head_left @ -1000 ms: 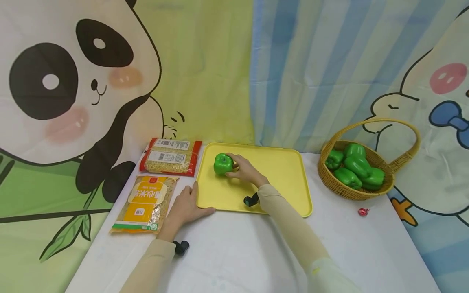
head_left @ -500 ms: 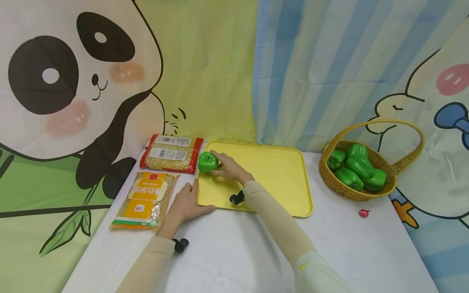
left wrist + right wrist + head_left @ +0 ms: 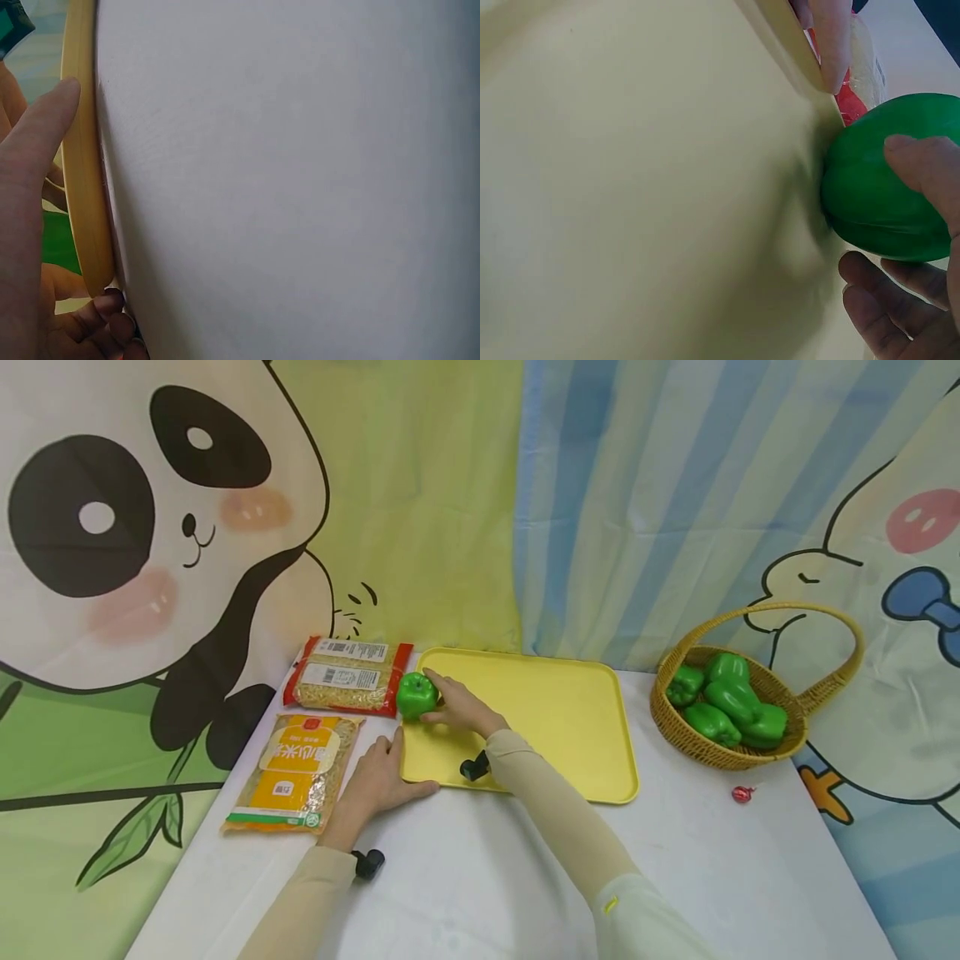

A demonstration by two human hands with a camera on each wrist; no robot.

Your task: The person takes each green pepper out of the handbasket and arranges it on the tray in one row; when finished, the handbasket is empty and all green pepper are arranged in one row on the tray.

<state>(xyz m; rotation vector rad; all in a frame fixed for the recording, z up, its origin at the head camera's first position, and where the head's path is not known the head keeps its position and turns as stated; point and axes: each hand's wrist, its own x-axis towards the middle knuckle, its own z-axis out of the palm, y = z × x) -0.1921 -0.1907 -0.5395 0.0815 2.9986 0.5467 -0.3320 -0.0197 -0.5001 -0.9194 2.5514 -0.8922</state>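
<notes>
In the head view, the right hand (image 3: 463, 707) holds a green bell pepper (image 3: 416, 696) at the left edge of the yellow tray (image 3: 547, 718). The right wrist view shows the thumb on the side of the pepper (image 3: 877, 187) and fingers below it, beside the tray rim. At the tray's near left corner is the left hand (image 3: 381, 781), gripping it. The left wrist view shows its thumb along the rim (image 3: 86, 202) and its other fingers curled at the corner.
Left of the tray lie a red-edged grain packet (image 3: 348, 677) and an orange-and-clear packet (image 3: 295, 772). At right stands a handled wicker basket (image 3: 727, 760) with several green peppers (image 3: 733, 700). A small red wrapped item (image 3: 742, 794) lies before it. Patterned curtains (image 3: 622, 510) hang behind.
The right hand has moved left with the pepper, from inside the tray to its left edge. The left hand has stayed at the tray corner.
</notes>
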